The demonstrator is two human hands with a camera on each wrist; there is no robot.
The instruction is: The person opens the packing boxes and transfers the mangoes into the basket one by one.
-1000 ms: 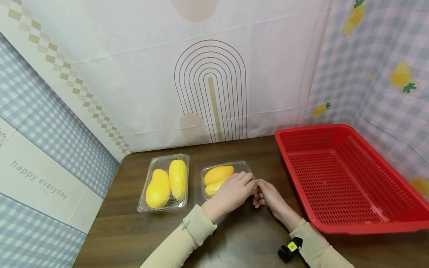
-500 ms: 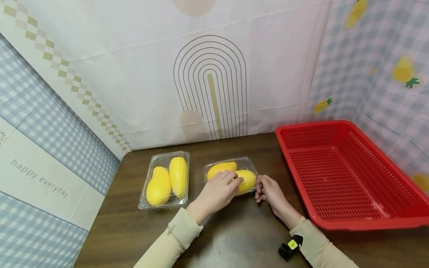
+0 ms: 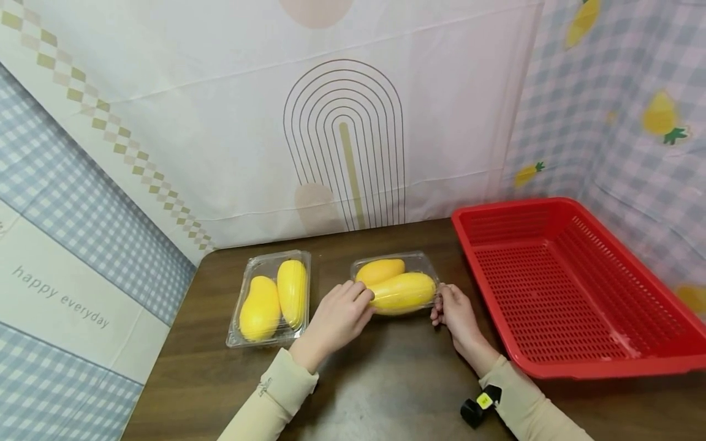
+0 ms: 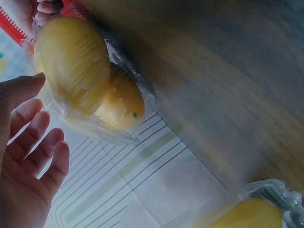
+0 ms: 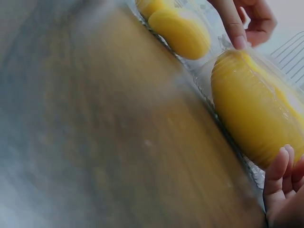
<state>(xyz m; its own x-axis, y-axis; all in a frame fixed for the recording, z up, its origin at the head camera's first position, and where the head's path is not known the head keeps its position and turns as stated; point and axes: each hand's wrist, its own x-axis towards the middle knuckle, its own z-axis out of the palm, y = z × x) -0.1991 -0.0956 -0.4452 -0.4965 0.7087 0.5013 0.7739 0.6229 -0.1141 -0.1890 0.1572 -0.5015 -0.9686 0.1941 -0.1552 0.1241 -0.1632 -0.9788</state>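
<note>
On the brown wooden table (image 3: 380,392) we see a clear plastic box (image 3: 237,339) of oblong yellow fruits (image 3: 260,312); our left hand (image 3: 337,313), fingers loosely bent, at the left end of a second clear plastic box (image 3: 417,262) holding two yellow fruits (image 3: 405,291); our right hand (image 3: 459,312) pinching its right edge; a red slotted plastic basket (image 3: 546,300).

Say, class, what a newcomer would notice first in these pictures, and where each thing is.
The eye would probably fall first on the big red basket at the right of the brown table. Next come the bright yellow fruits: two in a clear container on the left, two in another nearer the middle, with the left hand and right hand at its two ends.
</note>
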